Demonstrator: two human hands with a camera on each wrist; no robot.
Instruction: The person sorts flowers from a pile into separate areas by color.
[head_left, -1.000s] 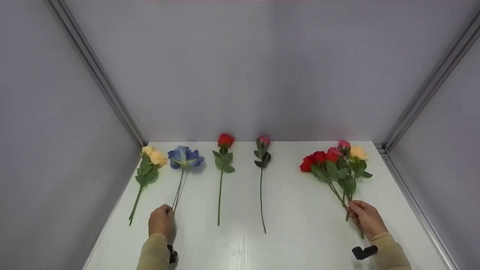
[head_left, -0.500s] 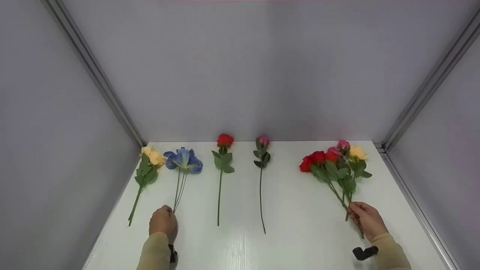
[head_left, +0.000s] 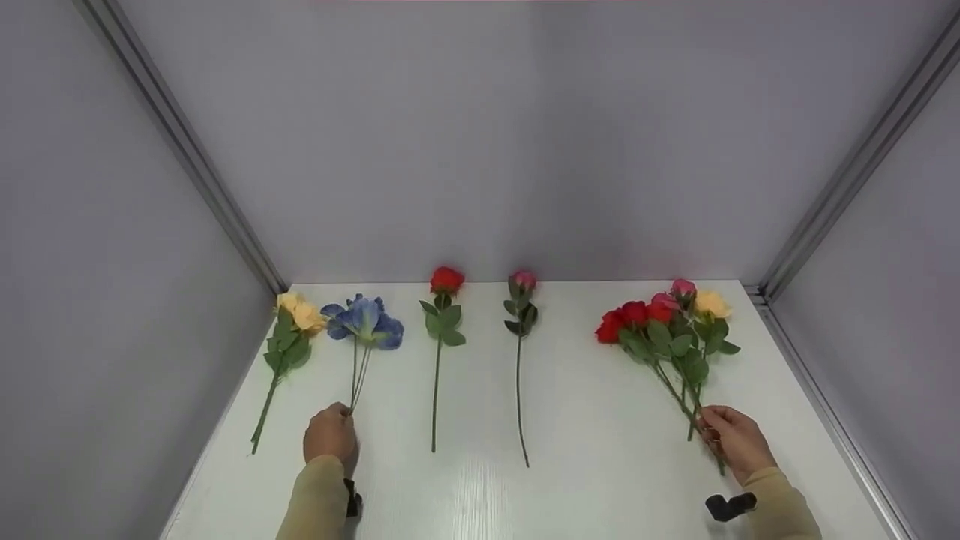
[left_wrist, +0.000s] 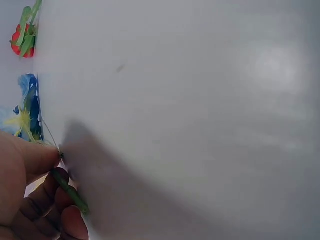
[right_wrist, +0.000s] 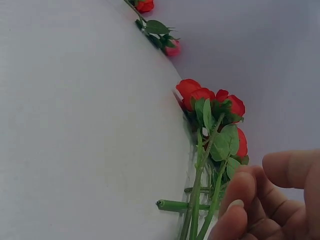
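— Blue petals at the far left, is that what the left hand [head_left: 330,435] has?

— Yes. Its fingers are curled round the bottom of the blue flower [head_left: 364,321]'s thin stems, pinching them against the white table [head_left: 585,465]. The bloom lies toward the back wall, just beside a yellow rose [head_left: 298,315] at the table's left edge. From the left wrist view you can see the green stem end [left_wrist: 70,191] pressed between thumb and fingers.

— And the right hand [head_left: 735,439]?

— It grips the stems of a bunch of roses [head_left: 664,322], red ones with a pink and a yellow among them, lying on the right side of the table. Fingers are curled about the lower stems; the heads point to the back.

— Anything between the two?

— Two single stems lying flat, well apart from either hand: a red rose [head_left: 446,280] left of the middle and a pink rosebud [head_left: 523,281] beside it, both with heads near the back wall.

— Are the blue flower and the bunch lifted?

— I can't tell.
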